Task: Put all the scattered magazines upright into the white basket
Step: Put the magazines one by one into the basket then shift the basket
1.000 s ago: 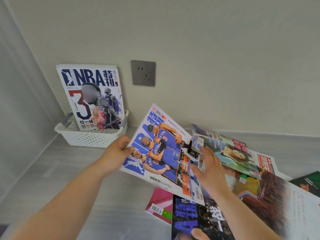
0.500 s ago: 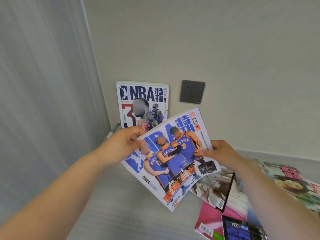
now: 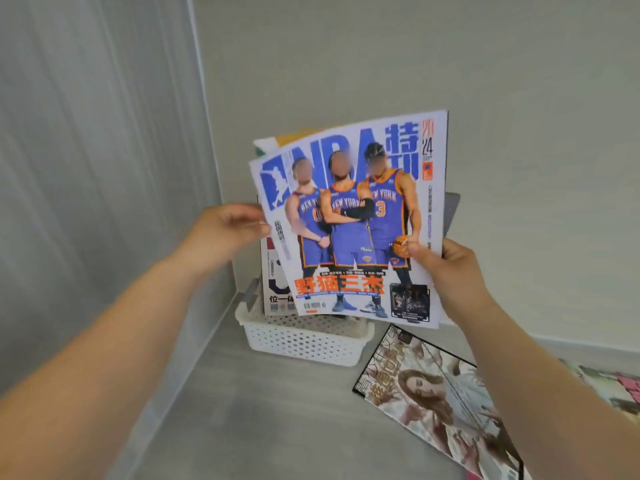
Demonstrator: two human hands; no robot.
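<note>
White perforated plastic makes up the basket (image 3: 304,342), which sits on the grey floor in the corner where the two walls meet. Above the basket, both hands hold a basketball magazine (image 3: 349,220) nearly upright, its cover facing the camera and its lower edge just over the basket's rim. The left hand (image 3: 225,230) pinches the magazine's left edge, fingers closed on the paper; the right hand (image 3: 446,261) grips the lower right side, thumb pressed on the cover and the other fingers behind it. Behind the held copy, another magazine (image 3: 273,278) already stands upright inside the basket against the wall, mostly hidden. Just right of the basket, a fashion magazine (image 3: 440,400) lies flat on the floor, and further right of the basket, at the frame's edge, a pink-tinted one (image 3: 620,389) also lies flat
</note>
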